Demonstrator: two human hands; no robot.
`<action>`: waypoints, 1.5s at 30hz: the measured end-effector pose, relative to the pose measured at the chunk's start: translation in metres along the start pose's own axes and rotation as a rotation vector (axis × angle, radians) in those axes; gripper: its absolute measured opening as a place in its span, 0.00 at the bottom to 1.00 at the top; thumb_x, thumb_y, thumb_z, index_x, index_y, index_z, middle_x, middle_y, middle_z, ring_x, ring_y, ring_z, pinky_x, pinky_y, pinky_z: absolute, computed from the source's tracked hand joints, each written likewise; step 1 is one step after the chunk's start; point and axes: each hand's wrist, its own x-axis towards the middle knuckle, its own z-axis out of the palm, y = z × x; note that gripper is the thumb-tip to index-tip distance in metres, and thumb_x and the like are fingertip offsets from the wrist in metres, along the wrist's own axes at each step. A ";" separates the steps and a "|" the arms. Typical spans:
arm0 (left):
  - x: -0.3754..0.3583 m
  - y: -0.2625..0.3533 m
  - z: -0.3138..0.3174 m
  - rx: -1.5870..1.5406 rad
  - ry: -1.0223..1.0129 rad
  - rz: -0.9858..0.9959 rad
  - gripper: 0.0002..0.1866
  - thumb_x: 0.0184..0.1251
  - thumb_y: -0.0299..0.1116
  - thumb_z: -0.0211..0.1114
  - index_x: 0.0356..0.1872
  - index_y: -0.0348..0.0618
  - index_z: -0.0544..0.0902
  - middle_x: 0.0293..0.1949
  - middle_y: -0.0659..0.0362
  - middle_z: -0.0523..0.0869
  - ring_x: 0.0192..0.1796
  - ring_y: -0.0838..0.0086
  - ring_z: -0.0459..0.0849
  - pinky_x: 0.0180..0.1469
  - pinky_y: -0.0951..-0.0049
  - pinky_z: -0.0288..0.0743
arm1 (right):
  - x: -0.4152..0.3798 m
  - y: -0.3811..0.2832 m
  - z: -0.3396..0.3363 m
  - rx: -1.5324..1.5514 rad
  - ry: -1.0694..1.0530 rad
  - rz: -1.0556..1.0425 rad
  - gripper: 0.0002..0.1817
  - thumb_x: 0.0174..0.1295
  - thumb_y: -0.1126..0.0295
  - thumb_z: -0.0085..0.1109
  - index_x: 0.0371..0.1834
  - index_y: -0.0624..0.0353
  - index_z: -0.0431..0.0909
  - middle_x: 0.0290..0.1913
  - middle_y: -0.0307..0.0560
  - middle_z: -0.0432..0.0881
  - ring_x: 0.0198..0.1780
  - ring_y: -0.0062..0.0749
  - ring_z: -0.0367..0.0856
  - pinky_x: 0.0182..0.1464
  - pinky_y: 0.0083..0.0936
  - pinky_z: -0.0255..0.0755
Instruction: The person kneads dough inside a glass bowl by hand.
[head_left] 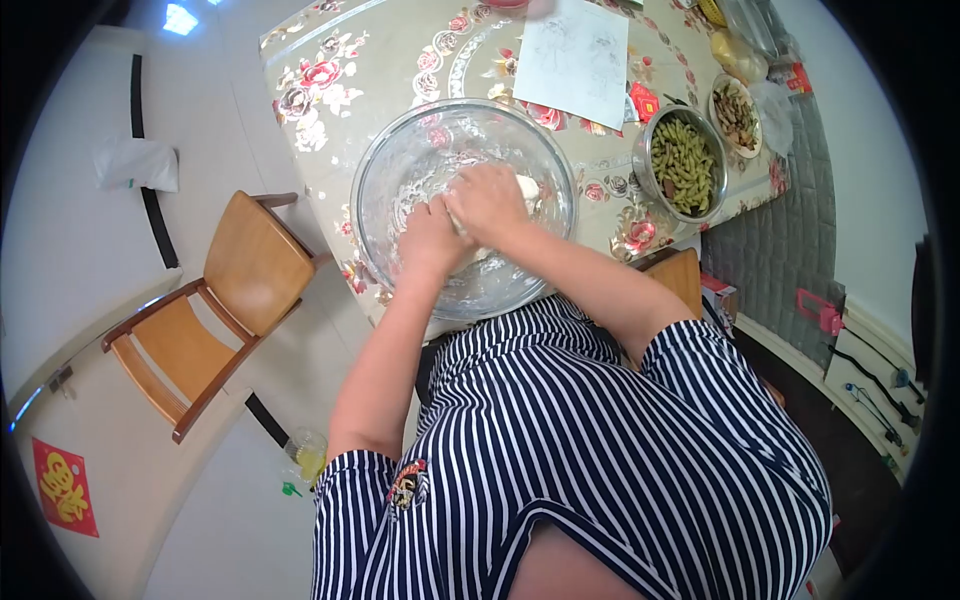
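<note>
Inside the glass bowl (383, 178) on the bench (395, 55), we see pale dough (528, 187) at two o'clock from the right hand (488, 204), the nearer; the left hand (430, 238) sits at eight. Both hands' fingers curl inward (fingertips hidden, so we can't tell their grip).

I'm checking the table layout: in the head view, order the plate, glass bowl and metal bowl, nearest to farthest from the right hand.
From the right hand:
1. Glass bowl, around it.
2. Metal bowl, to its right.
3. Plate, beyond the metal bowl, farther right.
</note>
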 end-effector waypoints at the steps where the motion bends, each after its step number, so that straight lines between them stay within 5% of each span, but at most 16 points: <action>1: -0.002 -0.001 0.016 0.070 0.083 0.016 0.35 0.63 0.49 0.74 0.63 0.34 0.75 0.57 0.45 0.83 0.61 0.52 0.82 0.60 0.53 0.80 | -0.007 -0.005 -0.001 0.004 0.003 0.011 0.15 0.71 0.58 0.54 0.38 0.55 0.84 0.43 0.47 0.85 0.50 0.46 0.81 0.60 0.46 0.69; 3: -0.002 -0.007 0.035 0.195 0.277 0.097 0.24 0.60 0.45 0.73 0.50 0.41 0.77 0.47 0.52 0.83 0.51 0.57 0.84 0.50 0.53 0.82 | -0.009 -0.009 -0.002 -0.032 0.002 0.026 0.15 0.69 0.56 0.58 0.30 0.53 0.85 0.42 0.45 0.85 0.50 0.40 0.82 0.60 0.42 0.69; 10: 0.017 -0.022 0.036 0.277 0.232 0.235 0.25 0.63 0.44 0.71 0.54 0.37 0.77 0.43 0.50 0.83 0.49 0.57 0.84 0.49 0.58 0.83 | 0.013 -0.003 0.002 -0.022 -0.053 0.083 0.15 0.66 0.55 0.59 0.29 0.52 0.85 0.36 0.45 0.84 0.46 0.41 0.81 0.57 0.39 0.69; 18: 0.025 -0.015 0.030 0.033 0.175 -0.043 0.30 0.73 0.49 0.65 0.64 0.34 0.74 0.50 0.45 0.86 0.49 0.50 0.88 0.52 0.52 0.82 | 0.060 -0.002 0.008 -0.028 -0.476 0.228 0.24 0.71 0.53 0.47 0.28 0.53 0.91 0.35 0.49 0.92 0.39 0.41 0.89 0.57 0.44 0.70; 22: 0.018 -0.005 0.013 -0.013 0.129 -0.034 0.33 0.73 0.48 0.66 0.69 0.34 0.72 0.55 0.41 0.85 0.56 0.47 0.87 0.57 0.53 0.81 | 0.064 -0.006 0.008 -0.024 -0.494 0.166 0.26 0.71 0.52 0.46 0.28 0.52 0.91 0.33 0.49 0.92 0.38 0.44 0.90 0.58 0.45 0.71; 24: 0.017 -0.005 0.014 -0.295 0.185 -0.044 0.34 0.74 0.46 0.66 0.72 0.36 0.71 0.61 0.37 0.83 0.62 0.45 0.84 0.62 0.52 0.79 | 0.074 -0.009 0.005 -0.043 -0.634 0.016 0.22 0.70 0.52 0.50 0.36 0.53 0.92 0.43 0.48 0.92 0.50 0.41 0.89 0.62 0.51 0.70; 25: 0.018 -0.010 0.013 -0.530 0.044 -0.049 0.33 0.74 0.45 0.66 0.74 0.40 0.70 0.68 0.37 0.79 0.70 0.44 0.77 0.67 0.52 0.73 | 0.073 -0.013 0.002 -0.047 -0.619 0.012 0.22 0.70 0.52 0.50 0.36 0.53 0.92 0.43 0.48 0.92 0.50 0.41 0.89 0.62 0.51 0.70; 26: 0.008 -0.013 0.021 -0.525 0.045 -0.049 0.33 0.74 0.45 0.66 0.74 0.40 0.70 0.68 0.37 0.79 0.70 0.44 0.77 0.67 0.52 0.73 | 0.063 -0.024 0.001 0.101 -0.341 -0.133 0.20 0.69 0.52 0.53 0.41 0.53 0.91 0.49 0.48 0.90 0.56 0.40 0.86 0.65 0.52 0.69; 27: -0.013 -0.003 0.014 -0.752 -0.017 -0.209 0.32 0.73 0.46 0.66 0.72 0.38 0.73 0.66 0.37 0.80 0.68 0.44 0.79 0.66 0.52 0.74 | 0.054 -0.033 -0.003 0.245 -0.056 -0.267 0.19 0.68 0.52 0.55 0.47 0.53 0.90 0.55 0.48 0.89 0.62 0.38 0.83 0.67 0.54 0.69; 28: -0.022 0.003 0.008 -0.977 -0.075 -0.367 0.32 0.72 0.46 0.67 0.69 0.36 0.75 0.65 0.38 0.81 0.65 0.44 0.81 0.65 0.53 0.76 | 0.052 -0.038 -0.013 0.243 -0.045 -0.264 0.19 0.68 0.52 0.55 0.47 0.53 0.90 0.55 0.48 0.89 0.62 0.38 0.83 0.67 0.54 0.69; 29: -0.021 0.001 0.003 -0.971 -0.070 -0.358 0.32 0.72 0.46 0.67 0.69 0.36 0.75 0.65 0.38 0.81 0.65 0.44 0.81 0.65 0.53 0.76 | 0.051 -0.041 -0.024 0.311 0.009 -0.186 0.18 0.68 0.54 0.57 0.50 0.53 0.88 0.58 0.48 0.86 0.65 0.40 0.80 0.69 0.51 0.69; 31: -0.017 -0.010 -0.009 -0.227 0.038 -0.360 0.36 0.69 0.45 0.73 0.70 0.30 0.73 0.69 0.36 0.75 0.71 0.45 0.73 0.73 0.52 0.67 | 0.049 -0.036 -0.030 0.374 0.068 -0.108 0.18 0.68 0.56 0.59 0.53 0.53 0.87 0.61 0.48 0.84 0.67 0.41 0.76 0.70 0.48 0.69; 33: 0.002 -0.015 -0.013 -0.241 0.251 -0.185 0.37 0.64 0.46 0.76 0.66 0.29 0.74 0.66 0.36 0.77 0.69 0.45 0.75 0.72 0.52 0.68 | 0.038 -0.020 -0.027 0.613 0.092 0.341 0.16 0.70 0.59 0.56 0.50 0.56 0.86 0.58 0.50 0.85 0.64 0.48 0.78 0.69 0.44 0.71; 34: 0.020 -0.016 -0.015 -0.256 0.464 -0.009 0.39 0.60 0.46 0.80 0.63 0.27 0.76 0.64 0.36 0.78 0.67 0.45 0.77 0.71 0.51 0.69 | 0.032 -0.014 -0.030 0.602 0.098 0.338 0.16 0.70 0.59 0.56 0.50 0.56 0.86 0.58 0.50 0.85 0.64 0.48 0.78 0.69 0.44 0.71; 40: 0.104 0.012 -0.025 -0.190 0.173 0.020 0.40 0.52 0.44 0.84 0.63 0.30 0.79 0.59 0.39 0.84 0.62 0.48 0.83 0.63 0.54 0.78 | 0.000 0.001 -0.049 0.603 0.079 0.428 0.16 0.75 0.60 0.52 0.50 0.60 0.84 0.57 0.57 0.84 0.62 0.56 0.78 0.67 0.46 0.71; 45: 0.060 0.010 -0.024 -0.213 0.325 0.294 0.34 0.50 0.36 0.86 0.57 0.34 0.80 0.52 0.43 0.84 0.55 0.49 0.82 0.60 0.55 0.76 | 0.011 0.025 -0.063 0.618 -0.050 0.576 0.25 0.80 0.53 0.47 0.53 0.64 0.84 0.51 0.58 0.86 0.58 0.53 0.83 0.63 0.41 0.73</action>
